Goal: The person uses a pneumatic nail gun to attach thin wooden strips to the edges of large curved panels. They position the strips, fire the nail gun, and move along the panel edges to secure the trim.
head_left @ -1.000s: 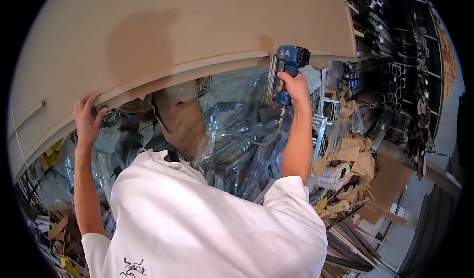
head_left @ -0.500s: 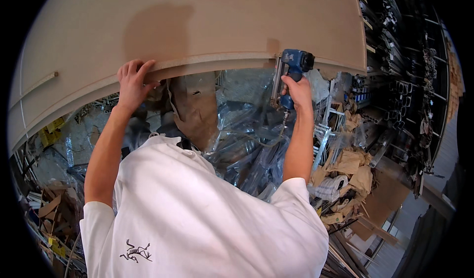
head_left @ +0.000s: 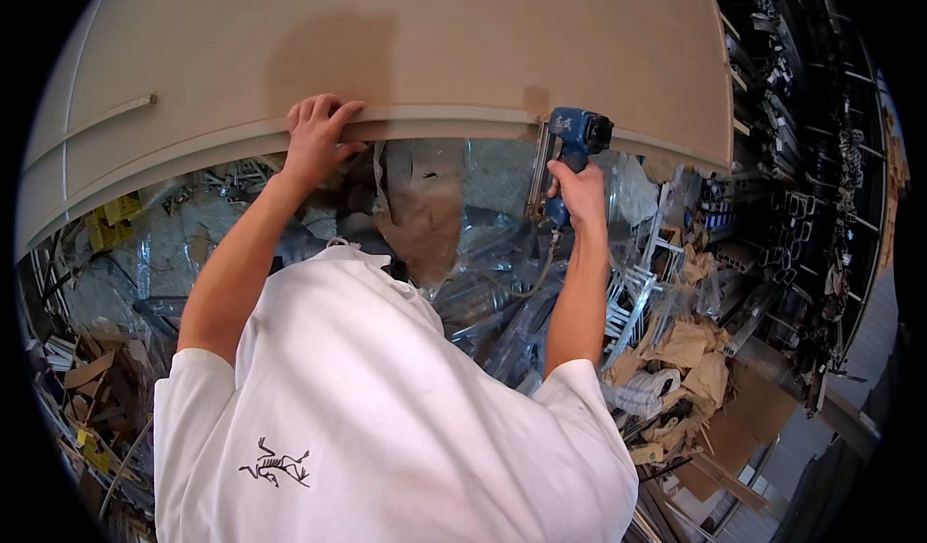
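L hand [head_left: 317,139] clamped on near edge of big beige panel [head_left: 406,41], fingers curled over the top face, thumb side under the lip. R hand [head_left: 577,191] closed tight around grip of blue nail gun [head_left: 570,152]; gun upright, nose pressed against panel's near edge, just right of centre. Hands well apart along the same edge, L nearer middle, R toward right end. Thin hose/cord [head_left: 526,278] hangs from gun base, curves down-left. Panel fills upper part of view, curved by lens; narrow trim strip [head_left: 101,113] lies on its far-left face, w/ a soft shadow patch above L hand. Person in white T-shirt [head_left: 377,398], both forearms bare, reaching up from lower frame. Below panel: crinkled clear plastic sheeting [head_left: 483,244], brown cardboard scraps [head_left: 690,350] lower right, yellow item [head_left: 116,220] far left. Dark racks w/ metal profiles [head_left: 801,176] along right side. Whether gun is firing: can't tell.
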Demonstrator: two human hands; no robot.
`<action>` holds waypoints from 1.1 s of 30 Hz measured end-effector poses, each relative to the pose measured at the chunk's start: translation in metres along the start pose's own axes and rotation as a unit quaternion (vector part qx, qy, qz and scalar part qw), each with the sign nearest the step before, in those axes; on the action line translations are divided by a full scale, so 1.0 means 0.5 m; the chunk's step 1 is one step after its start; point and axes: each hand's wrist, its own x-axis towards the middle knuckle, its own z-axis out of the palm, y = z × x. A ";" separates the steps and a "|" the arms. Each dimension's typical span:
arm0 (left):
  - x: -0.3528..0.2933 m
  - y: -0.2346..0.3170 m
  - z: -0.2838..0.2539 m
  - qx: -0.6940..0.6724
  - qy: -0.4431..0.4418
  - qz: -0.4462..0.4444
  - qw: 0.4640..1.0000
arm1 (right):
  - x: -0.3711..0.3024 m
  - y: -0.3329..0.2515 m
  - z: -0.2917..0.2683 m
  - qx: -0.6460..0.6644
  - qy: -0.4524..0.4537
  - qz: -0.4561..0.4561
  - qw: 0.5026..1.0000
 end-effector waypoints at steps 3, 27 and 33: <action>-0.003 -0.018 -0.010 -0.011 0.004 0.005 1.000 | -0.011 -0.007 0.030 -0.009 -0.011 -0.012 1.000; -0.075 -0.197 -0.072 -0.003 0.076 -0.003 0.997 | -0.094 -0.063 0.209 0.001 -0.032 -0.012 0.999; -0.076 -0.198 -0.066 -0.018 0.081 -0.009 0.996 | -0.104 -0.078 0.255 -0.003 -0.053 -0.019 0.998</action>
